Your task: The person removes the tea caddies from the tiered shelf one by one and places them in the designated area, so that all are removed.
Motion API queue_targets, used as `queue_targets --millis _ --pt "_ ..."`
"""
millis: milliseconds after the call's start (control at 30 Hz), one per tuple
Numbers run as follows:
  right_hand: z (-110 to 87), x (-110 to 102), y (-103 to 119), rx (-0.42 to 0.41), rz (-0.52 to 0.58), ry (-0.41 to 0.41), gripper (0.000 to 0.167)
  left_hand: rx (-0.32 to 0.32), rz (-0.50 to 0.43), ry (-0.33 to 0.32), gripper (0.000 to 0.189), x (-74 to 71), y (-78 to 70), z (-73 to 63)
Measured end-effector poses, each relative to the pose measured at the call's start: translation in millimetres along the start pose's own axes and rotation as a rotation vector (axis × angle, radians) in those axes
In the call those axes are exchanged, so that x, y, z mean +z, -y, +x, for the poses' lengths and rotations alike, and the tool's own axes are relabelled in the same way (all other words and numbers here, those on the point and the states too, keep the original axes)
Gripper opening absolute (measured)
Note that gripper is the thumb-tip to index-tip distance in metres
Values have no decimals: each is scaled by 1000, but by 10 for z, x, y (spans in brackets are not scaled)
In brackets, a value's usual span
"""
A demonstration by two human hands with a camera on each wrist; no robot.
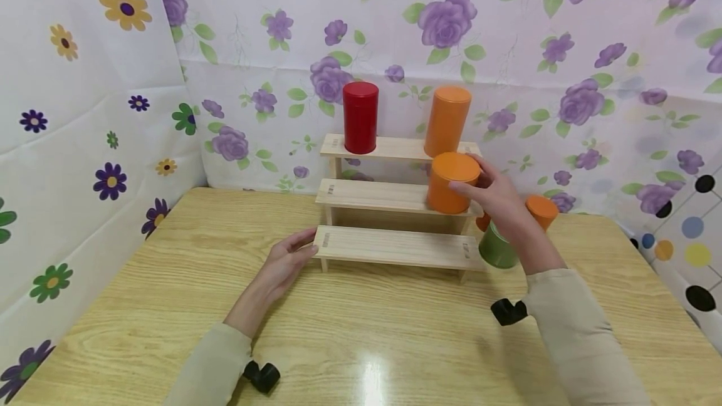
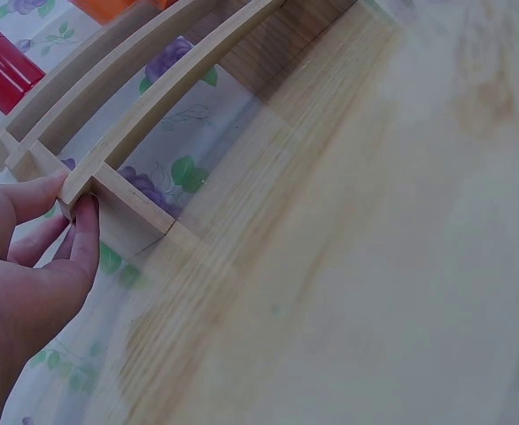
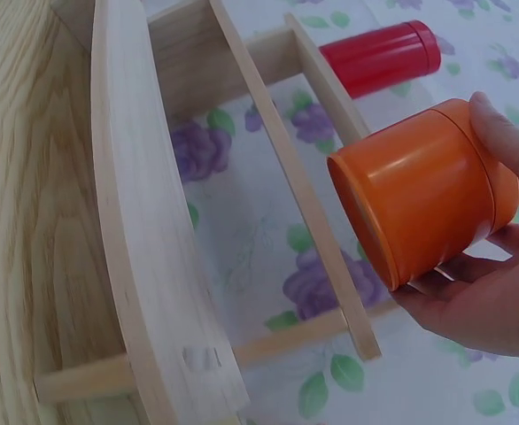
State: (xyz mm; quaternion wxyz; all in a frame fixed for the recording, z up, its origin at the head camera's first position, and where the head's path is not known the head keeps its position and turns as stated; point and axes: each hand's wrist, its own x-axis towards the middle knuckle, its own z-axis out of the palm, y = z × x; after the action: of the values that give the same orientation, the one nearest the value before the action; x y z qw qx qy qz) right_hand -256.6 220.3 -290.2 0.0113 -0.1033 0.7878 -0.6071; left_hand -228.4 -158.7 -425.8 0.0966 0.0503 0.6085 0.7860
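My right hand (image 1: 501,198) grips a short, wide orange canister (image 1: 450,188) by its side, thumb near the lid. The canister is at the right end of the middle step of a three-tier wooden display stand (image 1: 395,247). In the right wrist view the underside rim of this canister (image 3: 419,199) shows, tilted towards the camera. My left hand (image 1: 284,264) pinches the left end of the stand's lowest board, thumb on top and fingers beneath. On the top step stand a tall red canister (image 1: 360,119) at the left and a tall orange canister (image 1: 448,120) at the right.
Right of the stand, a green canister (image 1: 497,250) and another orange canister (image 1: 543,208) stand on the wooden table (image 1: 361,318), partly hidden by my right arm. Flower-printed cloth (image 1: 254,49) hangs close behind the stand and along the left side.
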Motion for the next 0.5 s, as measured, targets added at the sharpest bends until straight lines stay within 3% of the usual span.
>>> queue_targets --millis 500 --pt "-63 -290 -141 -21 -13 -44 72 -12 1 -14 54 16 -8 4"
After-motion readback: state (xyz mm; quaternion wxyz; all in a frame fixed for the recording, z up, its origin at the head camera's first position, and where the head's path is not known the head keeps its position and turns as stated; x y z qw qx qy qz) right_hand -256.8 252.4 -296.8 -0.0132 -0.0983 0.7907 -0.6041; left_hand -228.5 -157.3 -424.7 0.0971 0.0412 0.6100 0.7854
